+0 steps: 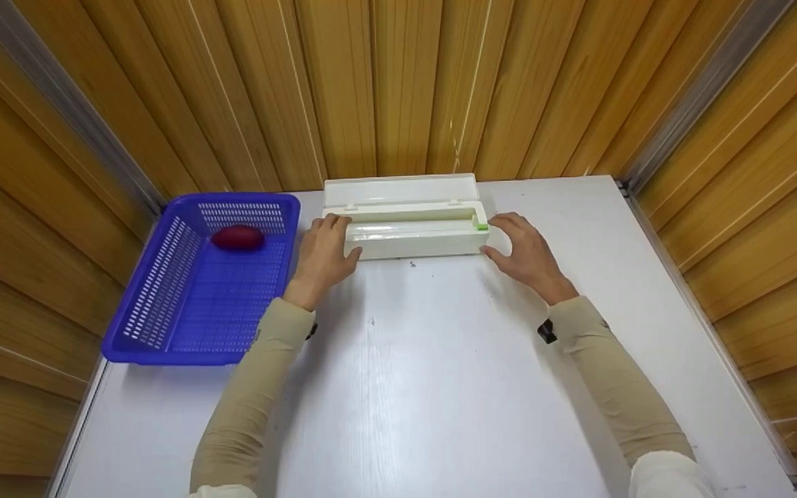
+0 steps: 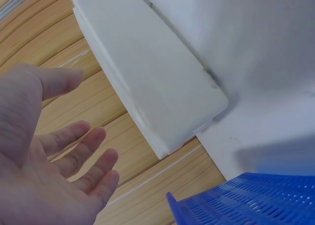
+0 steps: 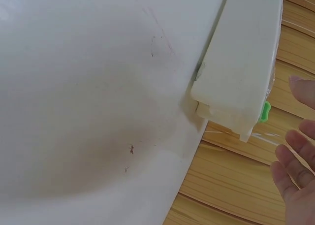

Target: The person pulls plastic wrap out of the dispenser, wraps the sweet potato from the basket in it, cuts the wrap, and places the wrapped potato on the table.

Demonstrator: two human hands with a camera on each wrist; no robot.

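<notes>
left hand [image 1: 320, 257], right hand [image 1: 526, 253] open-fingered, flanking wrap dispenser [image 1: 412, 228] ends, gripping nothing.

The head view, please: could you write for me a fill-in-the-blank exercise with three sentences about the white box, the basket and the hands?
1. The lid of the white dispenser box is ____.
2. The red fruit lies inside the ____ basket.
3. The left hand and the right hand are at the two ____ of the box.

Missing words: open; blue; ends
</notes>
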